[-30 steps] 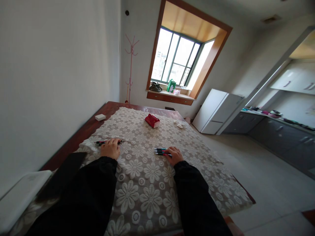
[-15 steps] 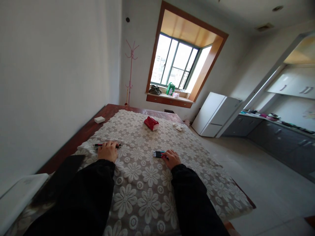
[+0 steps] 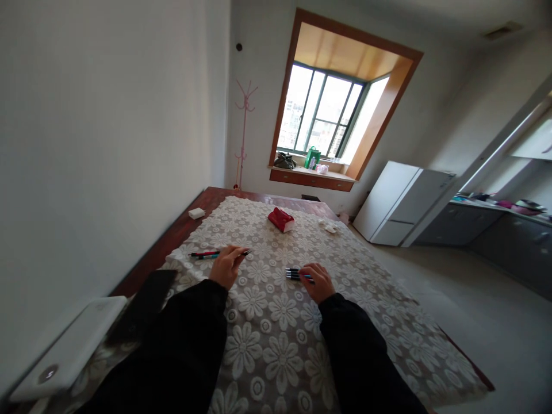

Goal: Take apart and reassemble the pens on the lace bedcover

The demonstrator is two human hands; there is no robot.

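My left hand [image 3: 225, 265] pinches a dark pen [image 3: 244, 253] whose tip pokes out to the right of the fingers. Just left of that hand lie two more pens [image 3: 204, 254], one red and one teal, on the lace cloth. My right hand [image 3: 318, 281] rests on a small bundle of dark and blue pens [image 3: 295, 274], fingers curled over their right ends. Both arms wear black sleeves.
The wooden table [image 3: 181, 221] carries a floral lace cloth [image 3: 276, 322]. On it are a red pouch [image 3: 280, 219], a white block [image 3: 196, 213], a black pad [image 3: 144, 302] and a white device [image 3: 69, 353]. A wall runs along the left; a fridge [image 3: 399, 201] stands right.
My left hand has come off the pens on the left, shifted right and lifted one dark pen. The right hand stays on its bundle. The camera has panned slightly left.
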